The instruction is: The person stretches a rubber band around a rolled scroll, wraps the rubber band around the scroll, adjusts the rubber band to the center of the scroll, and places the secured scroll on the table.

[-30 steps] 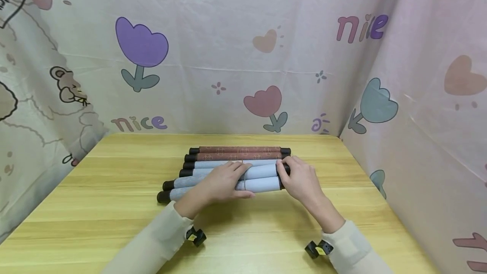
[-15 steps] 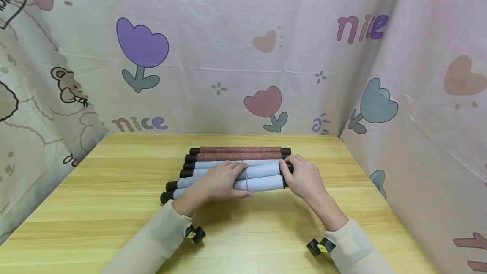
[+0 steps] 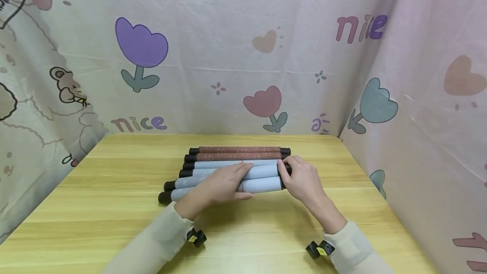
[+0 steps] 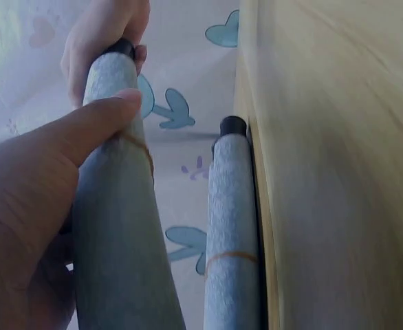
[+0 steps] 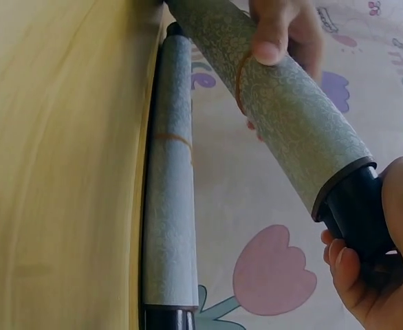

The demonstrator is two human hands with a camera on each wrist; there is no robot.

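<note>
My left hand grips the middle of a pale blue scroll, rolled up as two tubes side by side with black end knobs. My right hand holds the knobs at its right end. A rubber band circles this scroll near my left thumb, as the right wrist view shows. Raised off the table in both wrist views, the held scroll tilts, its right end higher. Behind it lies another pale blue scroll on the table, partly covered by the left hand.
Farthest back on the wooden table lie two brown patterned tubes with black ends, side by side. A printed curtain hangs behind the table and along both sides.
The held scroll shifts slightly right, then back left. My left hand now covers most of the rubber band that showed beside its fingers. The scrolls at the back stay where they were.
</note>
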